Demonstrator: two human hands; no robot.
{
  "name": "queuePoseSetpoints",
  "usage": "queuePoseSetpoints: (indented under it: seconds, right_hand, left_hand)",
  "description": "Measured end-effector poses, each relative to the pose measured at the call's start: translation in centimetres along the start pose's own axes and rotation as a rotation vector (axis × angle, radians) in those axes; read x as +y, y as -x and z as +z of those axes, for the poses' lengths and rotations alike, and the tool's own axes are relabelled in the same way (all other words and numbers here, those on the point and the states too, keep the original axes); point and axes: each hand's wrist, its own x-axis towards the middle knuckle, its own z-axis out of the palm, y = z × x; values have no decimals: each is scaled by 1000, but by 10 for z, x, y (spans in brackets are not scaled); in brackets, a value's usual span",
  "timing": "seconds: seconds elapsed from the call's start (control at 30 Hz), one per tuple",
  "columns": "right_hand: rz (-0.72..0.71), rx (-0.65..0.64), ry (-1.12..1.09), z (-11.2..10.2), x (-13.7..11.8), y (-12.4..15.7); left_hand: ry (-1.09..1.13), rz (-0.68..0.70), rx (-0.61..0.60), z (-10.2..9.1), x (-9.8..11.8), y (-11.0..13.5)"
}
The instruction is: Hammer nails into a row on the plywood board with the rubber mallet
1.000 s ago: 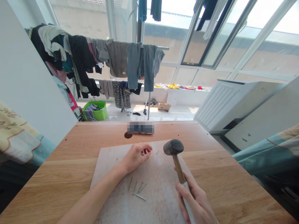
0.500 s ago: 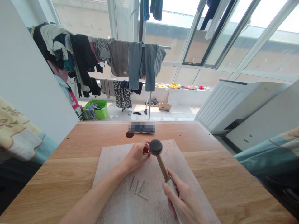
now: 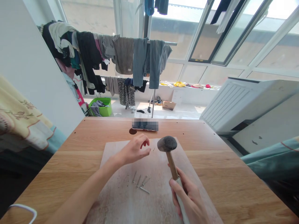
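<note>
My right hand (image 3: 188,194) is wrapped round the pale grip of a rubber mallet (image 3: 172,165). The mallet's black head is raised above the far right part of a whitish wooden board (image 3: 126,202). Over the far side of the board is my left hand (image 3: 135,150), its thumb and curled fingers apart and nothing between them. Just right of its fingertips a small nail (image 3: 154,149) sticks up from the board. Several loose nails (image 3: 142,183) lie in a group on the board, between my two arms.
Under the board is a wooden table (image 3: 224,174) with a round hole (image 3: 133,131) and a dark, blurred-out object (image 3: 145,125) near its far edge. A white cable (image 3: 25,207) lies at the near left. Beyond stand a clothes rack (image 3: 171,44) and a green basket (image 3: 106,110).
My left hand has let go near the nail and its fingers have opened, uncovering it. The mallet head has moved right, away from my left hand. The whole view has shifted slightly.
</note>
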Motion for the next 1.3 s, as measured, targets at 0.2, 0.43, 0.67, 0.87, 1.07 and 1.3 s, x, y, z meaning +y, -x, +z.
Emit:
queuePoseSetpoints:
  seconds: [0.2, 0.43, 0.67, 0.87, 1.07, 1.3]
  right_hand:
    - [-8, -5, 27, -10, -6, 3]
    - [-18, -70, 82, -13, 0, 3]
    - [26, -43, 95, -12, -1, 2]
    - [25, -14, 54, -8, -3, 3]
    - [39, 30, 4, -4, 6, 1]
    - [25, -1, -15, -6, 12, -1]
  left_hand:
    - [-461, 9, -406, -34, 34, 58]
    - [-782, 506, -282, -21, 34, 88]
    - [-871, 646, -238, -12, 29, 83]
    - [-352, 257, -147, -11, 12, 58]
    - [129, 29, 143, 7, -8, 18]
    - [305, -65, 187, 32, -19, 11]
